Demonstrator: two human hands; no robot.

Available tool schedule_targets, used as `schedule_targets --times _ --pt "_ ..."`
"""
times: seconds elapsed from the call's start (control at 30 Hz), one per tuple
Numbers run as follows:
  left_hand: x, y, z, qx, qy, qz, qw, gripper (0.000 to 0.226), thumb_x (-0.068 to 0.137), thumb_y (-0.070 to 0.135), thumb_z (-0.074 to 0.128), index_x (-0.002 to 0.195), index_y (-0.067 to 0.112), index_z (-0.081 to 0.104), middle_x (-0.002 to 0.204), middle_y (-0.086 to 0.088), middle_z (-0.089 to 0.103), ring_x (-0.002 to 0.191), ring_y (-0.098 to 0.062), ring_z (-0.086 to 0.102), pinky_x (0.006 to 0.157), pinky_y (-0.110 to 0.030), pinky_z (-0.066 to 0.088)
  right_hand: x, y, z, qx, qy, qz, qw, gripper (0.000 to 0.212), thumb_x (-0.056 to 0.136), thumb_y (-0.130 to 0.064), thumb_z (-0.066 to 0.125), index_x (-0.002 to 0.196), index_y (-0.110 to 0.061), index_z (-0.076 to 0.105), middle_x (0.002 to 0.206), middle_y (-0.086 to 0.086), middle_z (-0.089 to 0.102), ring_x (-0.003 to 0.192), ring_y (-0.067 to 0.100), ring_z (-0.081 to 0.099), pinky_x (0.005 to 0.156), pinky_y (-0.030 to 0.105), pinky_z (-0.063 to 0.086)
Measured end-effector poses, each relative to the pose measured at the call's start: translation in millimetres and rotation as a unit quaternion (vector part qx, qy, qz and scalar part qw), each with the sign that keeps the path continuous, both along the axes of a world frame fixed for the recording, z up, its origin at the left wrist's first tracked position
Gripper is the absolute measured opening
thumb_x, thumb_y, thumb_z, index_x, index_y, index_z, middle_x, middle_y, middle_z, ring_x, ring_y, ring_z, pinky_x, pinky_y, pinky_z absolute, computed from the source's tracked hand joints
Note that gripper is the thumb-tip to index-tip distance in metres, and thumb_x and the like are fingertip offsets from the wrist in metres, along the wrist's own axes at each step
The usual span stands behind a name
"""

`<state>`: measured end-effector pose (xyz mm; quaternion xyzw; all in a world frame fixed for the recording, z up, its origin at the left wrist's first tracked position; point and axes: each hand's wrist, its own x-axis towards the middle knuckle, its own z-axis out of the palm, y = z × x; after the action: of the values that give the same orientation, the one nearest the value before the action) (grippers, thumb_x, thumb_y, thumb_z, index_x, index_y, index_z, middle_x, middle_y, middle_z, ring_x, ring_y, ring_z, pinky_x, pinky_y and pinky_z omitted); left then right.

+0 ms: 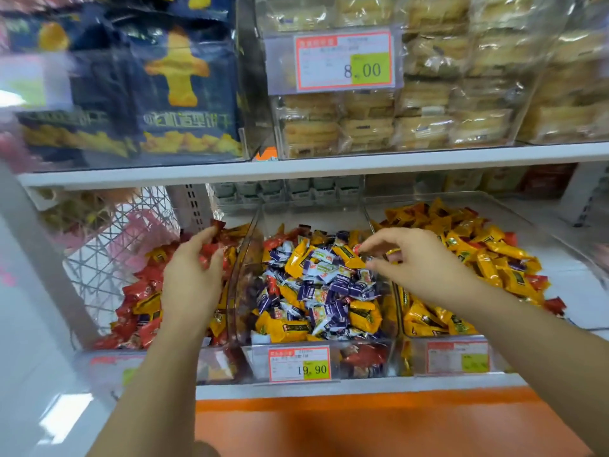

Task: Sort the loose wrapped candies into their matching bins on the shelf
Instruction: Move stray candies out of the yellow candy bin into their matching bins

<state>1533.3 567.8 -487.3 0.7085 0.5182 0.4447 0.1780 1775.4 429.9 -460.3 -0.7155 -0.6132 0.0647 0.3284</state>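
One: Three clear bins sit side by side along the front edge of the lower shelf (329,387). How far along does the sorting look?

Two: Somewhere short of halfway, I'd judge. The left bin (99,361) holds mostly red candies (141,291), with some yellow ones still among them. The right bin (566,262) holds mostly yellow candies (487,268) plus a few red strays. The middle bin (239,275) is the most mixed: purple-and-white candies (339,286) are heaped with plenty of yellow, and there is red at its front corner.

One: And the hands?

Two: The left hand (191,275) is over the back of the left bin, fingers curled round a red candy (216,227). The right hand (418,255) is over the back right corner of the middle bin. Its fingertips are drawn together on a small wrapped piece (358,249), reddish as far as I can make out.

One: Which way does the red one point?

Two: Its free end sticks out past the fingertips, up and toward the back of the shelf, so its long axis seems to run front to back. The hand hides the rest. The small piece is too tiny to tell.
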Motion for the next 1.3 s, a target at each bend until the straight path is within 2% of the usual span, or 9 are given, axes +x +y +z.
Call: schedule_targets --times 0.1,0.23,0.4,0.7,0.87,0.93,1.03,1.17,1.3 --pt "0 -8 5 0.010 0.026 -0.030 0.999 0.041 0.095 0.018 0.054 0.135 0.020 0.051 0.136 -0.006 0.052 0.124 -0.023 0.048 0.102 -0.035 0.037 0 -7 6 -0.004 0.028 0.007 1.000 0.020 0.088 -0.017 0.064 0.102 -0.030 0.065 0.102 -0.017 0.061 0.098 -0.005 0.056 0.084 0.012 0.047" --pt "25 -33 20 0.104 0.003 -0.102 0.989 0.032 0.092 0.010 0.056 0.122 0.019 0.061 0.113 0.007 0.056 0.105 -0.002 0.048 0.090 -0.015 0.032 7 -30 16 -0.019 0.017 0.014 1.000 0.019 0.088 -0.019 0.063 0.099 -0.034 0.064 0.095 -0.026 0.058 0.093 -0.009 0.056 0.078 0.011 0.048" --pt "83 -77 27 0.108 0.069 -0.316 0.940 0.024 0.094 0.017 0.054 0.114 0.028 0.063 0.103 0.023 0.055 0.096 0.013 0.049 0.085 0.003 0.032 39 -70 18 -0.063 0.026 0.003 0.998 0.018 0.086 -0.020 0.066 0.089 -0.038 0.063 0.094 -0.020 0.065 0.088 -0.005 0.061 0.078 0.016 0.051" --pt "175 -123 40 0.009 0.281 -0.529 0.801 0.024 0.098 0.022 0.050 0.118 0.027 0.063 0.112 0.012 0.064 0.090 0.006 0.053 0.074 -0.002 0.041 92 -126 2 -0.146 0.017 -0.012 0.989 0.025 0.086 -0.011 0.065 0.086 -0.036 0.064 0.087 -0.015 0.067 0.079 -0.012 0.060 0.066 0.005 0.044" --pt "219 -134 27 -0.034 0.422 -0.554 0.717 0.033 0.096 0.022 0.052 0.129 0.021 0.056 0.130 0.005 0.058 0.115 -0.008 0.053 0.096 -0.023 0.042 124 -148 -8 -0.176 -0.030 -0.019 0.984 0.027 0.084 -0.011 0.066 0.100 -0.033 0.064 0.092 -0.021 0.062 0.084 -0.012 0.058 0.067 0.002 0.040" --pt "226 -135 25 -0.058 0.439 -0.554 0.705 0.037 0.096 0.029 0.053 0.133 0.024 0.052 0.133 0.007 0.054 0.119 -0.007 0.050 0.099 -0.024 0.041 128 -152 -10 -0.210 -0.041 -0.010 0.977 0.029 0.086 -0.020 0.065 0.112 -0.033 0.062 0.101 -0.020 0.061 0.093 -0.011 0.056 0.078 0.006 0.044" --pt "227 -133 24 -0.097 0.446 -0.561 0.690 0.048 0.093 0.038 0.057 0.138 0.029 0.044 0.137 0.009 0.049 0.120 -0.006 0.049 0.101 -0.027 0.042 124 -147 -21 -0.243 -0.069 0.008 0.967 0.042 0.086 -0.032 0.062 0.126 -0.039 0.053 0.119 -0.016 0.060 0.108 0.004 0.056 0.092 0.029 0.048" --pt "225 -132 19 -0.115 0.453 -0.550 0.692 0.059 0.090 0.038 0.062 0.142 0.036 0.034 0.138 0.011 0.048 0.116 -0.002 0.053 0.098 -0.029 0.046 121 -138 -25 -0.250 -0.150 0.011 0.957 0.050 0.084 -0.030 0.059 0.131 -0.040 0.046 0.114 -0.014 0.059 0.098 0.008 0.054 0.082 0.027 0.046" --pt "221 -131 19 -0.139 0.447 -0.544 0.696 0.058 0.091 0.033 0.062 0.141 0.039 0.032 0.136 0.009 0.050 0.118 -0.005 0.050 0.098 -0.024 0.043 121 -129 -30 -0.264 -0.098 0.044 0.959 0.028 0.084 -0.025 0.061 0.110 -0.015 0.059 0.089 0.000 0.058 0.076 0.015 0.049 0.065 0.029 0.040"
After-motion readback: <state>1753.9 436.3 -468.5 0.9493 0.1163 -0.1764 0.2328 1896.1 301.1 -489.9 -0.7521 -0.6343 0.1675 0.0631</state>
